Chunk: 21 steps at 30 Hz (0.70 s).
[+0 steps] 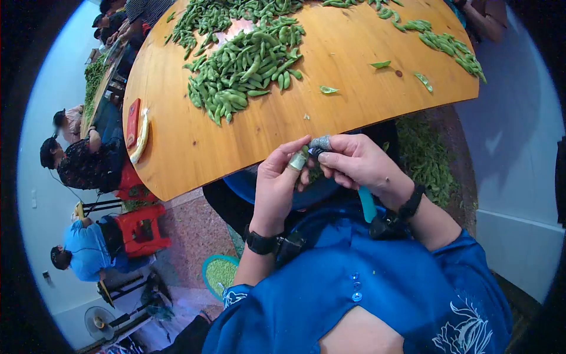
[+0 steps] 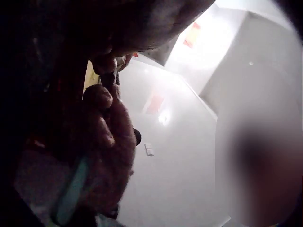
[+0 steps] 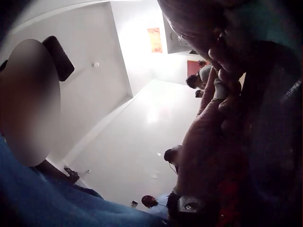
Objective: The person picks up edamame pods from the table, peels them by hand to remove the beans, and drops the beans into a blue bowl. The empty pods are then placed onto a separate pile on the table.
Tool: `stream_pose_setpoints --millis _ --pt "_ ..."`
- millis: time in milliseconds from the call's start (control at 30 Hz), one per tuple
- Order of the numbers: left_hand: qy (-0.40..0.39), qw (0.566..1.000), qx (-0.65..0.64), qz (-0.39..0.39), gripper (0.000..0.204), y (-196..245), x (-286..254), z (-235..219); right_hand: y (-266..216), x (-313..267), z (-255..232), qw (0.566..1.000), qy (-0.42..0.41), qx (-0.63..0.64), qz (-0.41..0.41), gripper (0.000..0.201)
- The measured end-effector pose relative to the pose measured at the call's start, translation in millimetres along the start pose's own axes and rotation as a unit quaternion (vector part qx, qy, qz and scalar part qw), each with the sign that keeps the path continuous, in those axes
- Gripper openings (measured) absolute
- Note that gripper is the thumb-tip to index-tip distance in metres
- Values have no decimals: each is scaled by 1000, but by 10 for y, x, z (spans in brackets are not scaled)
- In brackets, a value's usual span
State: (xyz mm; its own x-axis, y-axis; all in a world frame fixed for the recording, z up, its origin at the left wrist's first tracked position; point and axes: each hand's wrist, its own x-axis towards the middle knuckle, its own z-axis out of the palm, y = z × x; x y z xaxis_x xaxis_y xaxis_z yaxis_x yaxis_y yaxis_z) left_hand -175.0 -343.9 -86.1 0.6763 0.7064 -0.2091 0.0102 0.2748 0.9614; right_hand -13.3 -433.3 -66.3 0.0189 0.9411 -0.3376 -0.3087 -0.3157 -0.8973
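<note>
Both hands meet just off the table's near edge. In the head view the left hand (image 1: 276,183), with silvery wrapping on its thumb, pinches a small green pod (image 1: 305,150), mostly hidden by fingers. Facing it, the right hand (image 1: 368,168) has silvery wrapping on a finger and something dark at its fingertips. Its curled fingers hold a tool whose teal handle (image 1: 367,204) sticks out below the palm. The left wrist view shows the right hand (image 2: 111,142) in shadow with the teal handle (image 2: 71,194); the right wrist view shows the left hand (image 3: 201,137) dimly.
A large heap of green pods (image 1: 247,65) lies on the wooden table (image 1: 236,147), with more at its far right. A red box (image 1: 133,123) is near the left edge. Below the hands sits a blue basin (image 1: 239,187). Several people sit at the left.
</note>
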Motion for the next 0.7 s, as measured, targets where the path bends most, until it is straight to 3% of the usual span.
stream_pose_setpoints --millis 67,300,400,500,700 --pt "-30 994 -100 -13 28 -127 18 -36 41 2 40 1000 7 16 -12 13" --pt "-78 970 -224 -49 30 -233 37 -73 83 -16 16 997 9 81 10 13" --pt "-44 983 -173 -40 27 -71 -6 64 62 -24 27 999 27 35 -13 14" --pt "18 999 5 27 23 -32 -38 120 47 -39 90 999 38 34 -12 15" --pt "28 992 19 118 22 -123 -17 143 88 12 113 997 39 58 -28 14"
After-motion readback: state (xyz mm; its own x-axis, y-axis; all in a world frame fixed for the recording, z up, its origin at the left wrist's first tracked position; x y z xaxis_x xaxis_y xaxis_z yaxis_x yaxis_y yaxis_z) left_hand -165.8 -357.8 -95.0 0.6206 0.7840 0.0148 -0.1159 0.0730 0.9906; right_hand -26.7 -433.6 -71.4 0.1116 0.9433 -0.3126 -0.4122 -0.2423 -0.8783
